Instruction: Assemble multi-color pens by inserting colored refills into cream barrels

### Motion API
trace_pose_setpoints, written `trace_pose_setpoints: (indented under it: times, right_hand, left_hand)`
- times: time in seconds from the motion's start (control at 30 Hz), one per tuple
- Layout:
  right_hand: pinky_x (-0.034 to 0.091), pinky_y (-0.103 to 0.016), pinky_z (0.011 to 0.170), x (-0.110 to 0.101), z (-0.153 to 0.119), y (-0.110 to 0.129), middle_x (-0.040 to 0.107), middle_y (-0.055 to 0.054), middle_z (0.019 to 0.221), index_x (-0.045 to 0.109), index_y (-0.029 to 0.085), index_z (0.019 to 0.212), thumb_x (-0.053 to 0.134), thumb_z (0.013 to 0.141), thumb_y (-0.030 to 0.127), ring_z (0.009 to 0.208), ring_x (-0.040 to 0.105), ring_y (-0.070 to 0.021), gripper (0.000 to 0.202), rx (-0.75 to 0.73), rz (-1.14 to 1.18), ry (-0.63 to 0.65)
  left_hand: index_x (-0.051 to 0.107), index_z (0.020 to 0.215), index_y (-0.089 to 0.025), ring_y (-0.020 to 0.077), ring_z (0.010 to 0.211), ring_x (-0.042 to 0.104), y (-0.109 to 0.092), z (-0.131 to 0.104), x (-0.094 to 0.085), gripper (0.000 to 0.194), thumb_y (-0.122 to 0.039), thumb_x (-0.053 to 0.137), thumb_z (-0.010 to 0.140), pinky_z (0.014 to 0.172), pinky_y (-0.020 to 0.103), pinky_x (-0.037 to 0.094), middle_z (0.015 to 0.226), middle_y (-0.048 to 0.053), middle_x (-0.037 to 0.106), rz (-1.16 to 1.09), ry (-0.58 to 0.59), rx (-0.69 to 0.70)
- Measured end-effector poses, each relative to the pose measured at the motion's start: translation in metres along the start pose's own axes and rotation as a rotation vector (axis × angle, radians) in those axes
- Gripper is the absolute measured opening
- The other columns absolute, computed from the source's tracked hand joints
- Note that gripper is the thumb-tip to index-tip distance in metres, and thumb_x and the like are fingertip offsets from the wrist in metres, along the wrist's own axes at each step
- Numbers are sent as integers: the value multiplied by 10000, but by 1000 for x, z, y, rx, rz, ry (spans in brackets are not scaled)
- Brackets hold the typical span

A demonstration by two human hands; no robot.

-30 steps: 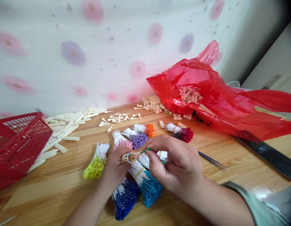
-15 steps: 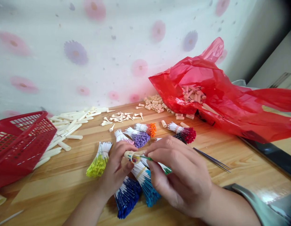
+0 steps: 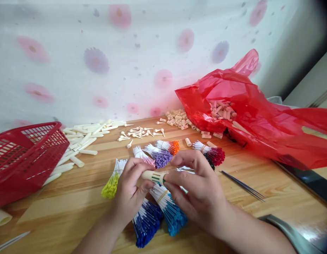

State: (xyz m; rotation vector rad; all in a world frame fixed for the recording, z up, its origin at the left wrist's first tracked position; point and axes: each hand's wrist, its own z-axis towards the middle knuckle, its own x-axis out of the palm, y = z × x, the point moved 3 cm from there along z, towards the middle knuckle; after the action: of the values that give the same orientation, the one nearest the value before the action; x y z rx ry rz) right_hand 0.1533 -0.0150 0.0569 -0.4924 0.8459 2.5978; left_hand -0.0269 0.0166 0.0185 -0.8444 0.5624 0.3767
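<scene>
My left hand (image 3: 133, 190) pinches a small cream slotted plastic tube (image 3: 153, 176) between thumb and fingers, its open end turned to the right. At that end, my right hand (image 3: 197, 190) closes its thumb and forefinger on a thin green-ended stick, mostly hidden in the tube and behind the fingertips. Bundles of white sticks with coloured ends lie around the hands: yellow (image 3: 110, 183), dark blue (image 3: 147, 224), light blue (image 3: 170, 211), purple (image 3: 162, 158), orange (image 3: 172, 146) and dark red (image 3: 215, 153). A green bundle is partly covered by my right hand.
On the left stands a red basket (image 3: 31, 158) beside long cream tubes (image 3: 85, 143). Small cream pegs (image 3: 142, 133) and slotted pieces (image 3: 179, 120) lie at the back. A red plastic bag (image 3: 258, 130) holds more pieces. Tweezers (image 3: 242, 185) rest at the right.
My right hand has moved left, bringing the green-ended stick into the open end of the tube. More of the stick is now hidden. The whole view has shifted slightly.
</scene>
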Motion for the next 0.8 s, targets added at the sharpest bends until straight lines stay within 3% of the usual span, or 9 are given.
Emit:
trace_pose_setpoints:
  times: [0.27, 0.6, 0.7, 0.8]
  right_hand:
    - [493, -297, 701, -1, 9, -7, 471, -36, 872, 634, 191, 774, 602, 769, 54, 821, 532, -161, 141, 92, 123, 3]
    - [495, -327, 775, 12, 4, -12, 555, -57, 936, 678, 203, 877, 541, 868, 169, 890, 559, -170, 142, 241, 397, 0]
    - [483, -342, 834, -1, 3, -25, 580, -66, 977, 701, 210, 931, 538, 884, 194, 952, 568, -176, 171, 259, 411, -16]
    - [467, -340, 842, -30, -10, -49, 610, -67, 923, 696, 180, 904, 539, 880, 182, 923, 582, -176, 158, 305, 167, -46]
  left_hand:
    - [622, 1009, -194, 203, 882, 528, -7, 1, -2, 277, -416, 500, 895, 754, 281, 435, 943, 55, 497, 153, -111, 108]
    - [647, 954, -186, 189, 820, 544, -8, 2, -3, 223, -370, 549, 876, 697, 265, 455, 894, 46, 507, 194, -206, 75]
    - [631, 957, -178, 188, 834, 551, -2, 3, 0, 211, -350, 533, 886, 707, 267, 455, 907, 51, 521, 125, -150, 37]
    - [608, 952, -181, 201, 848, 562, 5, 5, 5, 210, -361, 532, 876, 731, 288, 454, 906, 52, 550, 62, -81, -22]
